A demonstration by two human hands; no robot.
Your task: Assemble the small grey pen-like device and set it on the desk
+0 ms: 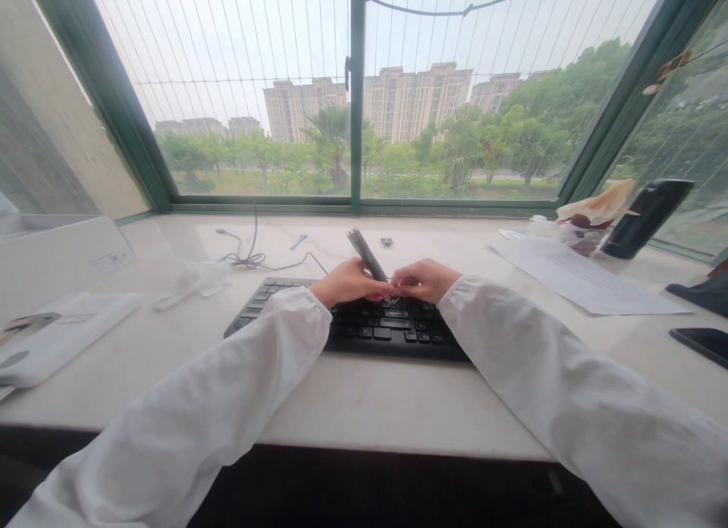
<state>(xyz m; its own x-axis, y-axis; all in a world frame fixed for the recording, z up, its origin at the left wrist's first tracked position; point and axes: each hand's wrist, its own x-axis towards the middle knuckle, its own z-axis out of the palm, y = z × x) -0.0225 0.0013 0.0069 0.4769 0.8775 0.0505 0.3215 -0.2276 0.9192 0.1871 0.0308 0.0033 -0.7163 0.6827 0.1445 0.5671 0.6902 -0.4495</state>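
Left hand (pixel 349 282) is gripping a stick (pixel 367 253); right hand (pixel 426 278) I can't tell. Many keys (pixel 394 323) are sitting in place, dark bits (pixel 387 242) lying loose.

1. Can't see lower end of dk. grey stick (pixel 367 252); hidden betw. L hand (pixel 344 283) & R hand (pixel 428 280).
2. Can't ID tiny pale bit (pixel 393 300) under hands; too sm.
3. Can't see all of kbd. (pixel 398 334); partly covered by hands & sleeves (pixel 512 353).
4. Can't read print on wht. box (pixel 51 249); cut at L edge.
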